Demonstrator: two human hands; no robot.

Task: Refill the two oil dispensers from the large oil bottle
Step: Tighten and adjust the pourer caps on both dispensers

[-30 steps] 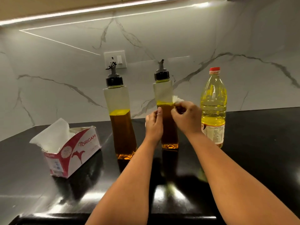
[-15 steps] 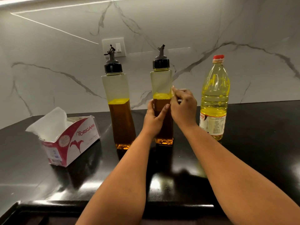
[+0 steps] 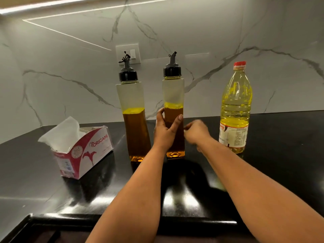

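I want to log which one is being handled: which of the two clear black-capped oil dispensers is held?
The right-hand dispenser, next to the large yellow oil bottle: the left hand grips it; the other dispenser stands untouched.

The left hand (image 3: 164, 132) covers the lower front of the right dispenser (image 3: 173, 95), the motion-blurred right hand (image 3: 197, 133) leaves its finger pose unclear and perhaps touches that dispenser, the large oil bottle (image 3: 235, 102) has label print too small to read, and both forearms are cut by the bottom edge.
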